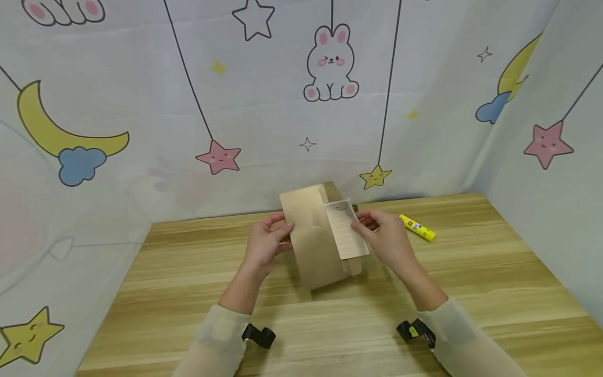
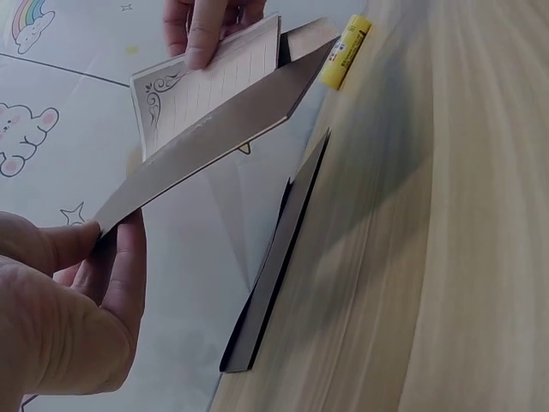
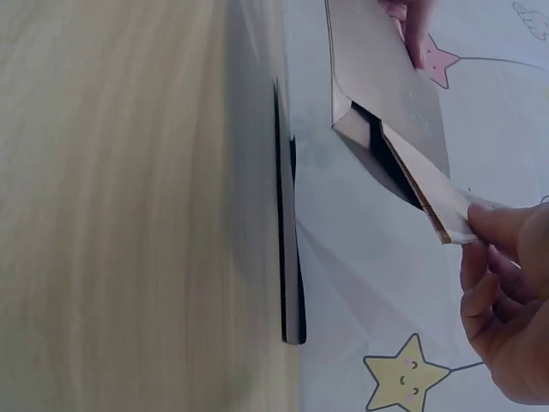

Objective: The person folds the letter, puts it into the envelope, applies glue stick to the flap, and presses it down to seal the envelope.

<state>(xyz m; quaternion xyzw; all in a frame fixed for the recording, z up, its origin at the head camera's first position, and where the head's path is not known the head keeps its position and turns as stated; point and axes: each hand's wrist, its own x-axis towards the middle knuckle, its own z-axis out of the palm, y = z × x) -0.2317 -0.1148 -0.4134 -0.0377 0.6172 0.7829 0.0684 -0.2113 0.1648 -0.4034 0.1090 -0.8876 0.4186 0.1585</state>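
A kraft-paper envelope (image 1: 308, 246) is held up above the table, tilted. My left hand (image 1: 266, 243) pinches its left edge between thumb and fingers. A thin stack of lined notepaper (image 1: 346, 235) with a dark scroll ornament in one corner overlaps the envelope's right end. Thumb and fingers of my right hand (image 1: 388, 241) pinch the notepaper's outer edge. In the right wrist view the envelope's end gapes, showing a dark inside, with the notepaper (image 3: 437, 206) right at this opening.
A yellow glue stick (image 1: 417, 228) lies on the wooden table (image 1: 188, 283) beyond my right hand. Low on the table behind the envelope is a flat dark-edged folded piece (image 2: 279, 266). A white cloth with printed cartoons (image 1: 264, 104) hangs along the table's back edge.
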